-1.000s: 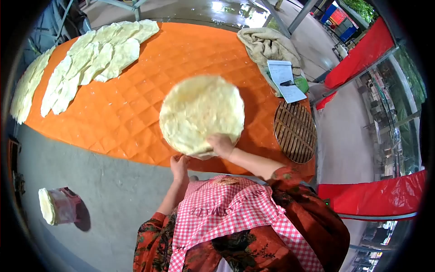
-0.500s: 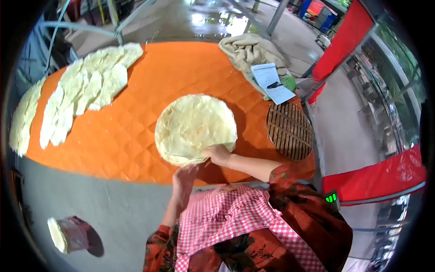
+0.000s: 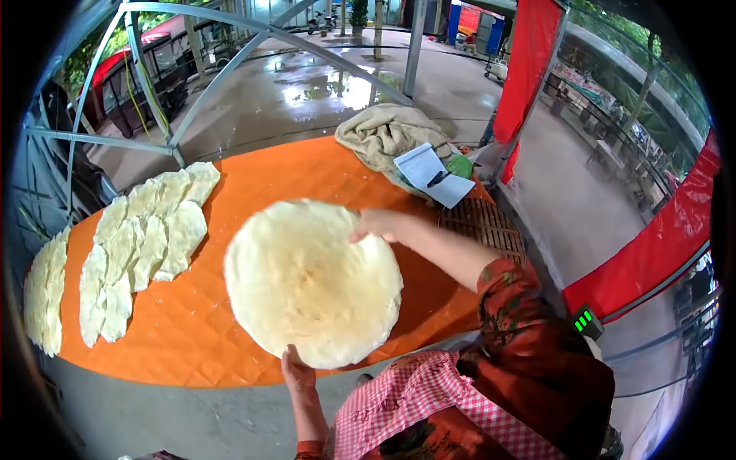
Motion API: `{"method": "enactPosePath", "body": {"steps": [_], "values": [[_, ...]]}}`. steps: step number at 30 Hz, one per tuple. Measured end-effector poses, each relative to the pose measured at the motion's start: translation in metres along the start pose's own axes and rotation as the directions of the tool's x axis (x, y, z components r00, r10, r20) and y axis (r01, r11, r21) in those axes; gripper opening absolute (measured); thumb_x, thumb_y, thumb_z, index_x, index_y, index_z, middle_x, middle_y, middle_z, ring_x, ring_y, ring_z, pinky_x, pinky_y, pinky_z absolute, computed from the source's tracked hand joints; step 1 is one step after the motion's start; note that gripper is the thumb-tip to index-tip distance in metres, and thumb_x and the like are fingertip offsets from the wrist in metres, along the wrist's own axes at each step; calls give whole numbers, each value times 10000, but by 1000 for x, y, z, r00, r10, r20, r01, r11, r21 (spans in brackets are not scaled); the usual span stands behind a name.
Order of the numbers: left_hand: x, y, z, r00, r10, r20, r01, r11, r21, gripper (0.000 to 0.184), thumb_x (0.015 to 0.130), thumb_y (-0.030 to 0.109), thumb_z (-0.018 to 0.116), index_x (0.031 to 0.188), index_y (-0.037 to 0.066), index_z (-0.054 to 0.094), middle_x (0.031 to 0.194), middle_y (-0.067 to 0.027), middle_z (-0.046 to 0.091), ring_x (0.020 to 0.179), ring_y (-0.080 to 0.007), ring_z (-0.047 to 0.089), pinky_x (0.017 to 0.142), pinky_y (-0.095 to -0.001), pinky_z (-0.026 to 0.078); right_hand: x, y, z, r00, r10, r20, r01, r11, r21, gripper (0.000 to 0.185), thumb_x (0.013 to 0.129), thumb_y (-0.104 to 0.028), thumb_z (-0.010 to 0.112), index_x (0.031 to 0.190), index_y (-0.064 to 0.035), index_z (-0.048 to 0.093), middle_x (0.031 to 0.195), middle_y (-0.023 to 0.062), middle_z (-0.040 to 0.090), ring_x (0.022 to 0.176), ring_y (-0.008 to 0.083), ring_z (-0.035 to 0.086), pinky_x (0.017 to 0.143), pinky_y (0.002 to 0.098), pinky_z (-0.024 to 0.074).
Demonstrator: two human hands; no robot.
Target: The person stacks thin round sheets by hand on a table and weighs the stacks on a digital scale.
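A large round pale flatbread stack [image 3: 310,280], browned at its centre, is lifted and faces the camera above the orange table cover [image 3: 184,345]. My left hand [image 3: 297,371] grips its near edge, the thumb on the upper face and the fingers hidden beneath. At the far right edge, my right hand [image 3: 376,227] rests on the rim with its fingers bent over the bread; whether it pinches the edge is hard to make out. How many layers are held cannot be told.
Overlapping thin flatbreads [image 3: 138,245] lie on the left, with another row [image 3: 47,295] at the far left. A sack cloth [image 3: 391,134], a notepad [image 3: 434,175] with a pen, and a round slatted rack [image 3: 487,226] are at the right.
The view has tilted up. The bread has risen towards the camera. My right hand has moved from its near edge to its far right edge, and my left hand has taken hold of the near edge.
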State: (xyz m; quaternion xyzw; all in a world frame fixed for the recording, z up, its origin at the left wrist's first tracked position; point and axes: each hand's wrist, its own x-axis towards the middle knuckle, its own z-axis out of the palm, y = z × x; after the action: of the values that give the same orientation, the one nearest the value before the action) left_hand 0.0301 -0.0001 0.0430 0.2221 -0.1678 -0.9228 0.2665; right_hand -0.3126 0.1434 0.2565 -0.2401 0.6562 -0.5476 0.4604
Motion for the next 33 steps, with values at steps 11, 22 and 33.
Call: {"method": "enactPosePath", "body": {"steps": [11,22,33], "values": [[35,-8,-9,978,-108,-179,191,805,561,375,841,72,537,1201,-28,511,1055,-136,611,911,-280,627,709,-400,557,8,253,-45,896,66,-438,-98,994,-50,377,780,-251,683,1037,17,620,957,111,669,835,195,636,749,330,494],[79,1,-87,765,-607,-215,622,612,489,444,870,303,532,1227,40,535,1238,-141,543,1094,-339,527,864,-558,485,-31,216,-1,811,-207,-548,267,963,31,530,636,-115,702,1138,-28,556,1039,91,609,1006,239,562,871,374,461],[-14,-68,6,922,-377,-85,191,253,948,454,823,208,537,1240,31,517,1184,-107,546,979,-241,542,716,-365,463,-253,304,53,474,-168,-864,281,959,-32,644,827,-102,646,1372,58,341,1344,239,459,1162,314,544,974,399,436]]}}
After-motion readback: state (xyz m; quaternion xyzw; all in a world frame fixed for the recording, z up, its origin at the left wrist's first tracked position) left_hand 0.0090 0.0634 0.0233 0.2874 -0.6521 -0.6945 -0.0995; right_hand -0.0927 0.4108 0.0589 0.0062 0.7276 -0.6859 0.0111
